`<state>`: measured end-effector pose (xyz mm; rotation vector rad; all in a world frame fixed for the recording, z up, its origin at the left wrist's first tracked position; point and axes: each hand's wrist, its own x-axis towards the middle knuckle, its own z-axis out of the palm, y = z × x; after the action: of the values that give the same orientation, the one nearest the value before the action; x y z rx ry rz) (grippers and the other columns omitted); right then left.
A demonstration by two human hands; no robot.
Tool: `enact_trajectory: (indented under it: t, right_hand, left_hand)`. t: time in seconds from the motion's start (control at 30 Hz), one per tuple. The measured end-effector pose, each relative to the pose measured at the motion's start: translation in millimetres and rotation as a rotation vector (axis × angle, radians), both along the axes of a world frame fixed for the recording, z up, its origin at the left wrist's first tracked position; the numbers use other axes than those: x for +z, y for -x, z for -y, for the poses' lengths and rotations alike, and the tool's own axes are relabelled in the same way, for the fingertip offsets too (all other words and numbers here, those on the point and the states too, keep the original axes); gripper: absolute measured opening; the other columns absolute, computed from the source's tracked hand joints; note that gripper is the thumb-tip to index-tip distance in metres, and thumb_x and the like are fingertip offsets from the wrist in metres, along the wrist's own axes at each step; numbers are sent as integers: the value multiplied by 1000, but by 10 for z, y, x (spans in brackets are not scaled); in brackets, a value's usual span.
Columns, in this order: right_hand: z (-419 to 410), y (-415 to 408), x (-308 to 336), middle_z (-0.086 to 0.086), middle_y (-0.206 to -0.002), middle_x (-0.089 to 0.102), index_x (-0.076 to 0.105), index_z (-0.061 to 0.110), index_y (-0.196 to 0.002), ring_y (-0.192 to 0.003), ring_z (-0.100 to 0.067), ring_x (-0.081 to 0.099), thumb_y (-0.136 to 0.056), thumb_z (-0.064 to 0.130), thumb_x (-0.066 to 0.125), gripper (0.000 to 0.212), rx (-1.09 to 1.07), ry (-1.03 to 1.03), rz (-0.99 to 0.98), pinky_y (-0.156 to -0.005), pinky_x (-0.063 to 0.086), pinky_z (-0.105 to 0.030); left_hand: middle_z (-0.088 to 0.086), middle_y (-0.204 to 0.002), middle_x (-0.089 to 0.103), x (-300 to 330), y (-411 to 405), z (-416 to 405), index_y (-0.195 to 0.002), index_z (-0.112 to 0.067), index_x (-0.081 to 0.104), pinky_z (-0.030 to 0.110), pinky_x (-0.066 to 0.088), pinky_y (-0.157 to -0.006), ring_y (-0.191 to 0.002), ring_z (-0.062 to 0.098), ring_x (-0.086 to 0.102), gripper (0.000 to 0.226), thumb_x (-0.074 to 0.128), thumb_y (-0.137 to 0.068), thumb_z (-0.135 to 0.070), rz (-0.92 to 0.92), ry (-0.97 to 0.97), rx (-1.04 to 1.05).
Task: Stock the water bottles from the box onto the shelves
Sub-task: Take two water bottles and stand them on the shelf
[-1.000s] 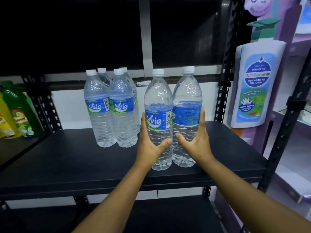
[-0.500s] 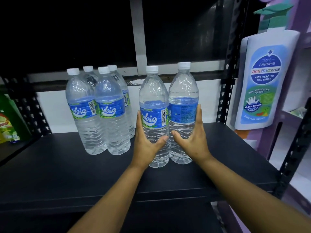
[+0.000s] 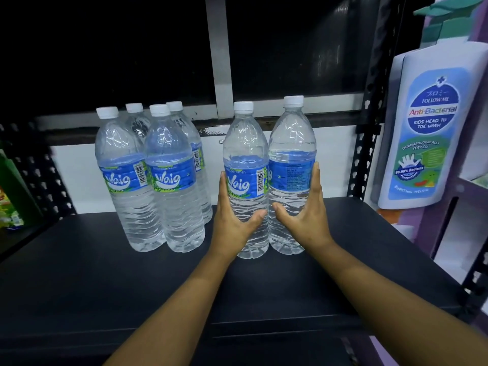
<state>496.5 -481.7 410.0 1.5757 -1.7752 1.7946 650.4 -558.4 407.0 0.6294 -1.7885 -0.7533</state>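
Clear bottles (image 3: 150,180) stand left of both held bottles (image 3: 269,180).

A dark shelf (image 3: 79,273) carries six upright water bottles: a cluster of four (image 3: 155,180) at left, and two touching bottles (image 3: 269,154) just right of them.

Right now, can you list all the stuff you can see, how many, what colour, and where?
water bottles: six, clear with blue labels and white caps; four grouped left on the shelf, two held at the middle.
shelf: one, black, under the bottles.
body wash display: one, white and blue with a green pump, right.
green bottle: one, far left, mostly cut off.
left hand: one, grips the left middle bottle.
right hand: one, grips the right middle bottle.
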Motion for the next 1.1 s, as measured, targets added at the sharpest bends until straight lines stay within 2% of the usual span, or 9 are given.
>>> enact_trajectory:
  t: [0.27,0.33,0.4,0.47,0.57,0.67,0.73,0.9,1.1]
  right_hand:
    - [155,82,9,-7,-149,31,3,40,-145,-110,31,17,-75,25,82,107,-17,-29,18,-82,19,13]
    - [189,100,12,-7,-151,30,1,41,-146,-111,27,21,-75,27,82,108,-18,-30,13,-88,25,5]
    - [217,109,21,-6,-151,31,-2,43,-145,-114,17,27,-75,29,82,110,-21,-32,20,-93,32,-12]
    - [257,128,21,-6,-151,32,-3,42,-146,-115,13,29,-76,29,81,110,-28,-33,20,-93,32,-13]
    - [339,178,10,-8,-151,30,-2,40,-146,-114,21,23,-76,28,81,109,-33,-30,12,-87,23,7]
    - [413,219,2,-11,-150,31,0,36,-148,-114,22,22,-76,27,81,108,-36,-23,5,-84,19,12]
    - [446,232,10,-11,-150,31,1,36,-148,-113,24,21,-76,27,80,108,-34,-16,2,-87,20,10]
    - [509,255,41,-10,-150,30,-2,35,-148,-113,20,25,-78,27,79,108,-16,-19,-4,-94,30,-11]
    - [608,301,57,-8,-150,30,-6,39,-147,-115,13,29,-79,29,78,108,-19,-33,-9,-96,33,-17]
  left_hand:
    - [-7,-154,36,1,100,187,-152,-40,-2,33,39,-112,-135,2,42,113,72,-67,-51,16,13,3]
    - [-9,-154,36,2,124,228,-152,-40,-4,21,37,-108,-133,-1,42,114,71,-67,-54,28,14,9]
    - [-13,-153,35,3,148,265,-152,-38,-3,10,34,-101,-130,-5,43,114,69,-66,-57,36,18,19]
    - [-14,-153,35,6,174,303,-152,-39,-3,15,37,-101,-130,-3,45,113,69,-66,-58,39,23,26]
    - [-11,-153,36,8,200,365,-150,-44,-5,31,42,-107,-131,3,47,112,70,-69,-55,51,28,28]
    - [-12,-152,38,14,223,427,-149,-46,-6,39,44,-108,-130,4,48,111,71,-70,-53,64,24,34]
    - [-13,-151,39,23,242,459,-149,-47,-6,41,44,-107,-130,5,49,110,71,-71,-51,70,19,47]
    - [-12,-153,36,41,295,544,-151,-43,-6,37,43,-108,-132,5,46,109,76,-78,-38,90,25,70]
    - [-11,-154,34,65,359,621,-151,-42,-8,34,41,-107,-134,9,43,109,75,-80,-38,103,24,93]
